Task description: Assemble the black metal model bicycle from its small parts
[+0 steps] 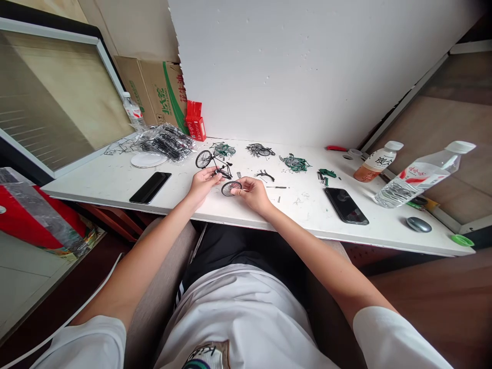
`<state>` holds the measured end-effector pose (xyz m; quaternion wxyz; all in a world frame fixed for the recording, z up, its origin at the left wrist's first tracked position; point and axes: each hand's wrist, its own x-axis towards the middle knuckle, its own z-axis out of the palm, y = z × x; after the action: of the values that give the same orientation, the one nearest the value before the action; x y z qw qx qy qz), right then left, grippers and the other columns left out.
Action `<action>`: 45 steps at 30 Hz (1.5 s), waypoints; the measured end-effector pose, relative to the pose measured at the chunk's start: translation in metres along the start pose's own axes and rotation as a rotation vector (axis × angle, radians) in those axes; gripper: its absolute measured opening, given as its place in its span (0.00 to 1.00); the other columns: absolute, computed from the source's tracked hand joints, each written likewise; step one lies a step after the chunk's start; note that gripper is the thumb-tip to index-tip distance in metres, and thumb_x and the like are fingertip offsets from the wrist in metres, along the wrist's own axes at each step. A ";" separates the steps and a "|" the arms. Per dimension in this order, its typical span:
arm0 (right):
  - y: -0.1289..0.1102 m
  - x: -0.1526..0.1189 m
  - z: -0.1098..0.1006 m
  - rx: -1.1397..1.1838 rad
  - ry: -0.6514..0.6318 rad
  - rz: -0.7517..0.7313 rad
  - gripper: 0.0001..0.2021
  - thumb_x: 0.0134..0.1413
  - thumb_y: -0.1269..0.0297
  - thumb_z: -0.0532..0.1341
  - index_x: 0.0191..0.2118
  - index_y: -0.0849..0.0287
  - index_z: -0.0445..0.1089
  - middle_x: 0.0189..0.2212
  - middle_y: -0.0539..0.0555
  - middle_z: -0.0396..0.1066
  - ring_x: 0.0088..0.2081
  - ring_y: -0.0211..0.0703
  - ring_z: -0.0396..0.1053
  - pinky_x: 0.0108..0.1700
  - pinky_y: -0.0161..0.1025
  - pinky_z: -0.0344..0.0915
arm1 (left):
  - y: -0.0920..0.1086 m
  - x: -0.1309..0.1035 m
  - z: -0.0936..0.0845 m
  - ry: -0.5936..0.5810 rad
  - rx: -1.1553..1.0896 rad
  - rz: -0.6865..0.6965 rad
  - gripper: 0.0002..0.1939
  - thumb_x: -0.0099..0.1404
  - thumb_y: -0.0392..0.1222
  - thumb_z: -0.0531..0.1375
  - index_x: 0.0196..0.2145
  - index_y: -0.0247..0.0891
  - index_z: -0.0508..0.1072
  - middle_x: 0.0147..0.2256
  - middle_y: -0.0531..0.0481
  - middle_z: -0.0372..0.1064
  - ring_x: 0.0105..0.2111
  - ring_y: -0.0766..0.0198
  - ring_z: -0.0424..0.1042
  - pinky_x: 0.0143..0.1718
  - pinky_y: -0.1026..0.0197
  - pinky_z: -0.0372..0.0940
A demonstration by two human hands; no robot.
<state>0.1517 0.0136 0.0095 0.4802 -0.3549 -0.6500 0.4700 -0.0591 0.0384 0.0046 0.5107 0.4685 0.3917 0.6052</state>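
Note:
My left hand [203,185] is closed on the black frame of a small model bicycle [218,163], whose one fitted wheel points up and to the left. Between the fingertips of my right hand [252,193] is a loose black spoked wheel [231,188], held just below the bicycle frame. Both hands are close together over the white table's front part. A black curved part [265,176] and a thin dark rod [277,187] lie to the right of my right hand. Behind are heaps of green parts [295,162] and black parts [260,149].
On the left are a phone [150,187], a white lid [148,160] and bagged black parts [167,142]. To the right stand another phone [346,206], two bottles [378,162] and a mouse [418,224]. A white board [288,72] rises behind the white table [307,220].

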 end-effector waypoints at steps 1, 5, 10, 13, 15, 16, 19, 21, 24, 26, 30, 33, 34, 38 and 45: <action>0.003 0.002 -0.002 0.030 0.009 0.019 0.29 0.41 0.40 0.80 0.39 0.58 0.75 0.42 0.57 0.83 0.45 0.50 0.80 0.54 0.48 0.76 | 0.000 -0.001 0.002 -0.001 -0.026 0.005 0.30 0.57 0.45 0.79 0.54 0.34 0.78 0.52 0.39 0.80 0.43 0.60 0.81 0.51 0.56 0.74; 0.010 0.007 -0.005 0.097 0.028 0.048 0.30 0.42 0.39 0.79 0.39 0.57 0.74 0.41 0.56 0.81 0.44 0.48 0.79 0.55 0.48 0.76 | -0.002 -0.004 0.011 -0.031 -0.099 0.002 0.29 0.58 0.44 0.78 0.54 0.36 0.77 0.55 0.39 0.79 0.45 0.61 0.81 0.54 0.54 0.73; 0.006 0.005 -0.005 -0.013 0.015 -0.050 0.22 0.57 0.49 0.73 0.51 0.56 0.73 0.48 0.58 0.81 0.49 0.48 0.78 0.55 0.45 0.74 | -0.008 -0.007 0.017 -0.055 -0.136 -0.018 0.26 0.59 0.43 0.77 0.53 0.37 0.76 0.55 0.40 0.79 0.49 0.58 0.80 0.56 0.54 0.73; -0.001 -0.001 -0.004 -0.222 -0.050 -0.173 0.19 0.64 0.59 0.66 0.59 0.55 0.74 0.59 0.59 0.78 0.55 0.50 0.75 0.52 0.43 0.72 | -0.010 -0.008 0.018 -0.073 -0.165 -0.003 0.27 0.59 0.42 0.77 0.53 0.37 0.76 0.56 0.40 0.79 0.54 0.56 0.79 0.59 0.54 0.72; -0.003 -0.005 -0.002 -0.373 -0.054 -0.224 0.21 0.66 0.63 0.64 0.62 0.54 0.75 0.60 0.59 0.78 0.55 0.52 0.74 0.53 0.44 0.71 | -0.011 -0.008 0.018 -0.069 -0.159 0.010 0.28 0.58 0.43 0.77 0.53 0.37 0.76 0.57 0.39 0.78 0.55 0.56 0.78 0.60 0.54 0.71; -0.003 -0.006 -0.001 -0.439 -0.048 -0.236 0.22 0.67 0.63 0.64 0.64 0.54 0.75 0.59 0.59 0.79 0.54 0.52 0.73 0.53 0.45 0.71 | -0.011 -0.008 0.017 -0.069 -0.149 0.014 0.28 0.58 0.43 0.77 0.54 0.37 0.75 0.57 0.39 0.78 0.55 0.56 0.78 0.60 0.54 0.71; -0.001 -0.008 0.001 -0.590 -0.032 -0.257 0.26 0.69 0.63 0.64 0.70 0.57 0.71 0.53 0.60 0.80 0.48 0.53 0.72 0.56 0.49 0.69 | -0.012 -0.007 0.016 -0.080 -0.121 0.009 0.29 0.58 0.44 0.77 0.54 0.39 0.74 0.57 0.40 0.78 0.53 0.56 0.79 0.60 0.53 0.70; -0.001 -0.009 0.002 -0.681 -0.031 -0.282 0.26 0.70 0.62 0.63 0.70 0.60 0.70 0.49 0.60 0.80 0.48 0.54 0.70 0.58 0.51 0.68 | -0.012 -0.007 0.015 -0.080 -0.115 0.006 0.30 0.57 0.45 0.78 0.54 0.39 0.73 0.54 0.41 0.78 0.52 0.57 0.79 0.59 0.53 0.70; -0.002 -0.011 0.003 -0.758 -0.028 -0.315 0.24 0.71 0.64 0.62 0.69 0.62 0.70 0.50 0.62 0.80 0.51 0.56 0.70 0.59 0.51 0.66 | -0.014 -0.006 0.015 -0.072 -0.119 0.013 0.31 0.55 0.45 0.79 0.53 0.39 0.74 0.51 0.43 0.79 0.50 0.59 0.79 0.59 0.53 0.70; -0.003 -0.012 0.004 -0.756 -0.016 -0.321 0.22 0.72 0.65 0.61 0.67 0.61 0.71 0.53 0.62 0.79 0.52 0.56 0.70 0.60 0.50 0.66 | -0.016 -0.006 0.015 -0.073 -0.123 0.015 0.32 0.54 0.45 0.79 0.53 0.39 0.75 0.50 0.44 0.79 0.49 0.59 0.79 0.59 0.54 0.69; 0.001 -0.010 0.004 -0.692 0.013 -0.347 0.20 0.71 0.65 0.63 0.65 0.58 0.72 0.55 0.60 0.79 0.51 0.55 0.71 0.58 0.50 0.68 | -0.017 -0.006 0.016 -0.061 -0.124 0.031 0.32 0.53 0.45 0.80 0.52 0.38 0.76 0.49 0.44 0.80 0.49 0.59 0.79 0.60 0.53 0.69; 0.005 -0.009 0.004 -0.664 0.010 -0.358 0.17 0.71 0.63 0.64 0.61 0.56 0.74 0.52 0.59 0.80 0.51 0.56 0.72 0.56 0.51 0.69 | -0.016 -0.007 0.017 -0.040 -0.129 0.031 0.31 0.53 0.45 0.80 0.52 0.38 0.76 0.49 0.43 0.81 0.48 0.59 0.80 0.59 0.53 0.70; 0.007 -0.008 0.004 -0.659 0.009 -0.359 0.16 0.71 0.62 0.64 0.60 0.55 0.75 0.52 0.59 0.80 0.51 0.56 0.72 0.56 0.51 0.69 | -0.016 -0.007 0.017 -0.035 -0.131 0.034 0.31 0.54 0.44 0.80 0.52 0.38 0.76 0.48 0.43 0.81 0.47 0.59 0.80 0.58 0.53 0.70; 0.008 -0.008 0.004 -0.660 0.005 -0.377 0.15 0.72 0.60 0.63 0.59 0.54 0.75 0.53 0.59 0.79 0.53 0.57 0.72 0.58 0.53 0.69 | -0.015 -0.007 0.016 -0.030 -0.116 0.042 0.29 0.54 0.41 0.79 0.50 0.38 0.75 0.46 0.45 0.81 0.46 0.59 0.80 0.56 0.54 0.71; 0.000 -0.011 0.007 -0.666 0.018 -0.415 0.18 0.71 0.62 0.60 0.63 0.55 0.72 0.55 0.58 0.80 0.51 0.56 0.72 0.59 0.53 0.68 | -0.015 -0.006 0.017 -0.003 -0.116 0.042 0.26 0.55 0.38 0.76 0.50 0.38 0.74 0.45 0.47 0.80 0.46 0.61 0.80 0.57 0.55 0.71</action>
<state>0.1485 0.0013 0.0056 0.4291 -0.3566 -0.8207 0.1231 -0.0387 0.0350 -0.0065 0.5249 0.4471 0.3451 0.6368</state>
